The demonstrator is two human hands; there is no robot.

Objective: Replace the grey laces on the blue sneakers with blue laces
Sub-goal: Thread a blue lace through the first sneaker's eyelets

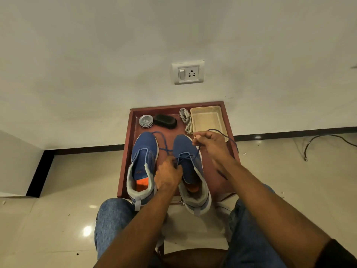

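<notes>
Two blue sneakers stand side by side on a small red-brown table (129, 151), toes toward the wall. The left sneaker (143, 163) has no lace in its eyelets. The right sneaker (190, 171) has a blue lace (164, 146) threaded through its front eyelets. My left hand (168, 176) pinches the lace at the right sneaker's eyelets. My right hand (209, 145) grips the lace's other end and holds it up to the right, the tail looping over the tray. The grey laces (185, 119) lie bundled at the back of the table.
A beige tray (207, 120) sits at the table's back right. A round tin (146, 121) and a black shoe brush (165, 120) lie at the back left. A wall socket (187, 73) is above. A black cable (324, 140) runs on the floor at right. My knees flank the table.
</notes>
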